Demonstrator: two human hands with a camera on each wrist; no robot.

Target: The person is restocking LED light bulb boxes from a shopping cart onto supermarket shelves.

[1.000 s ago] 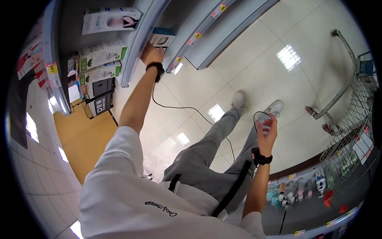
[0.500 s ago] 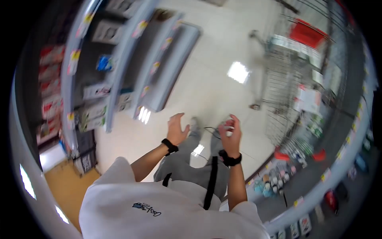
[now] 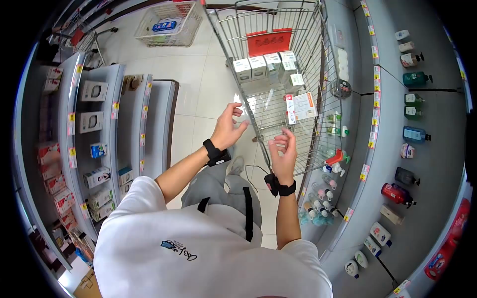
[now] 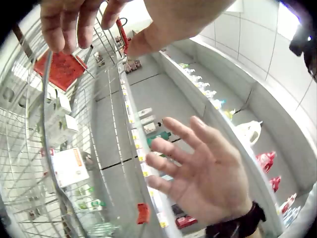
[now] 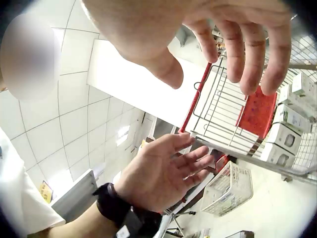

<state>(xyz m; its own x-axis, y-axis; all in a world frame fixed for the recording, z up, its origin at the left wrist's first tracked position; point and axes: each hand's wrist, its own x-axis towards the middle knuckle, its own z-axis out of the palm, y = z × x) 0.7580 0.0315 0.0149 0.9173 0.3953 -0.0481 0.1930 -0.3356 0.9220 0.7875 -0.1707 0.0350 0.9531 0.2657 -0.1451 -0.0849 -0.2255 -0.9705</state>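
The fingers (image 3: 242,126) of the left hand (image 3: 227,130) and the right hand (image 3: 283,151) are spread wide and hold nothing. Just past them stands the shopping cart (image 3: 314,59), its long side pointing away from the person. The hands hide part of its near end. White boxes (image 3: 263,63) lie inside, their print too small to read.

Shop, prob. a supermarket aisle. Grey metal shelving (image 3: 437,164) runs both sides w/ yellow-and-red price tags (image 3: 364,172) on the edges. Right side: rows of plastic toiletry bottles (image 3: 415,78), pumps etc. Left side: white boxed goods (image 3: 93,91). Silver wire shopping trolley (image 3: 303,44) stands in the middle on the pale tiled floor (image 3: 191,84), w/ small white boxes (image 3: 263,63) inside. A 2nd wire trolley (image 3: 169,22) sits further down.
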